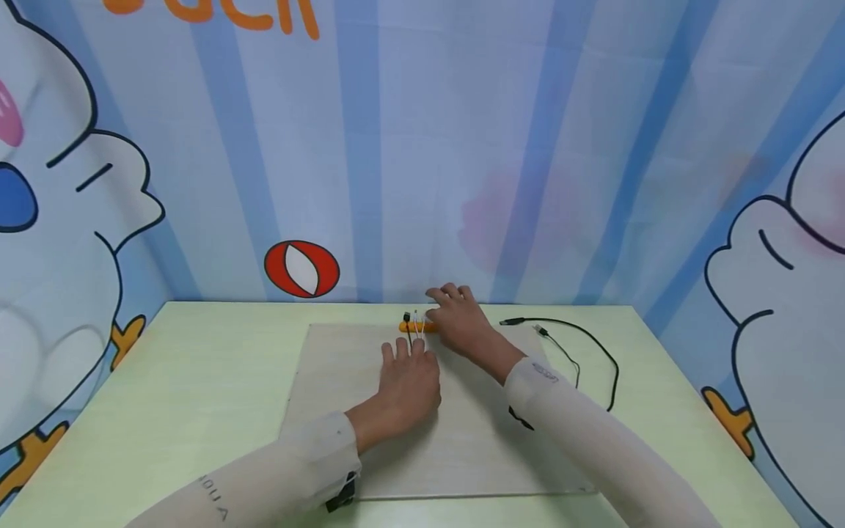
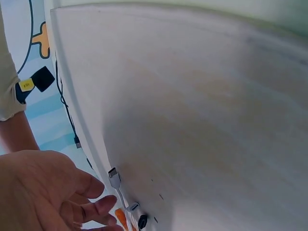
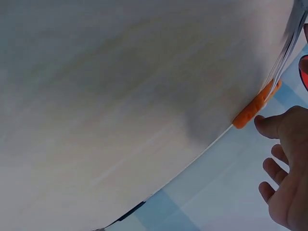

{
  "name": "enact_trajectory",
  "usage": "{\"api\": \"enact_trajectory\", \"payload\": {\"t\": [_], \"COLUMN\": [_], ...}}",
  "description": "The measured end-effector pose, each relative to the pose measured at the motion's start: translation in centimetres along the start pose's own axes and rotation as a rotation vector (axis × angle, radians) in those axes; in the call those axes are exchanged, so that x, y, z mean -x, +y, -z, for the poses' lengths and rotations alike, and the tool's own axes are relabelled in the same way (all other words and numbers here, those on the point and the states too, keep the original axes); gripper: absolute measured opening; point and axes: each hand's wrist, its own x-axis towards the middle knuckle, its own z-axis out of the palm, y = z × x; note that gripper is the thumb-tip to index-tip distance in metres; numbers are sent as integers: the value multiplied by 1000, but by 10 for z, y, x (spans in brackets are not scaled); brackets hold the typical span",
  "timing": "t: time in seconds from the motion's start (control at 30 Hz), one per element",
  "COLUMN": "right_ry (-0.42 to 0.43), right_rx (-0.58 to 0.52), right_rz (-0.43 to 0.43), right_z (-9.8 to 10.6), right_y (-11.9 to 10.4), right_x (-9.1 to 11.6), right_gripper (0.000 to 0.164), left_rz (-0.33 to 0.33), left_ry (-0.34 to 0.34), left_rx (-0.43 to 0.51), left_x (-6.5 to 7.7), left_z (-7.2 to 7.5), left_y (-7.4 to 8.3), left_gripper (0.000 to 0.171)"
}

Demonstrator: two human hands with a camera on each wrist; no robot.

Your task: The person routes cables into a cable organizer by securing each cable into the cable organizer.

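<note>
A short orange cable holder sits at the far edge of a pale board, with white cables and a black cable at it. My left hand is over the board just in front of it, fingers pointing to the cables. In the left wrist view, a white USB plug stands beside the thumb and loosely bent fingers. My right hand hovers at the holder's right end. The right wrist view shows its thumb near the orange end, the other fingers spread apart and holding nothing.
Right of the board, a thick black cable and a thinner cable with a USB plug lie on the pale green table. A printed curtain hangs behind the table's far edge.
</note>
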Motion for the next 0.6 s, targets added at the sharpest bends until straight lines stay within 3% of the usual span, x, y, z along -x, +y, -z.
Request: {"api": "enact_trajectory", "payload": {"t": [0.1,0.3,0.33,0.47,0.53,0.57,0.6], "right_ry": [18,70,71,48,32,31,31], "right_rx": [-17,-49,-54,-80,-99,-111,-120], "right_rz": [-36,-84,-97,-169,-213,-230,-244], "right_z": [1,7,8,14,16,17,17], "right_y": [5,10,10,9,9,9,10], "right_x": [7,24,26,36,42,46,49], "right_gripper": [26,23,23,22,20,17,15], "left_rz": [4,-18,-30,-66,-76,-78,-82], "left_ry": [-18,-9,20,64,64,38,37], "left_rx": [-2,-12,-28,-22,-28,-18,-28], "left_x": [1,-7,-13,-23,-29,-27,-29], "left_z": [9,6,-7,-15,-14,-1,1], "left_y": [4,9,6,8,10,14,15], "left_gripper": [28,35,37,42,47,49,49]}}
